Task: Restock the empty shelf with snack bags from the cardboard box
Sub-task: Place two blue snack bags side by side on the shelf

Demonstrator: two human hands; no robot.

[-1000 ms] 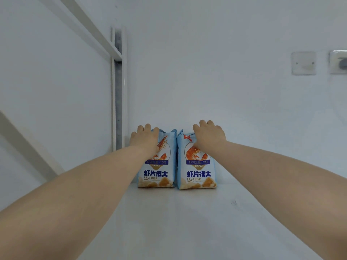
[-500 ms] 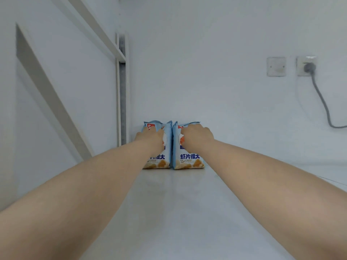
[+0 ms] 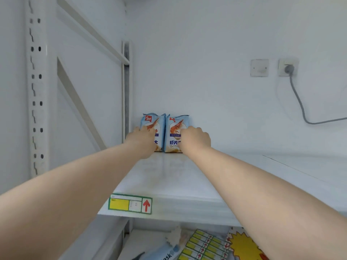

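Two light blue snack bags with a shrimp picture stand upright side by side at the back left of the white shelf. My left hand covers the lower front of the left snack bag, its fingers curled round the bag. My right hand holds the right snack bag at its lower right front, fingers curled. Both arms reach forward over the shelf. The cardboard box is out of view.
A perforated white upright and a diagonal brace stand at the left. A green-framed price label is on the shelf's front edge. A wall socket with a grey cable is at the back right. Label sheets lie on the lower shelf.
My head has pulled back and tilted down, so the shelf edge and lower shelf now show. Both hands have slid from the bags' tops to their lower fronts. The bags stay in place.
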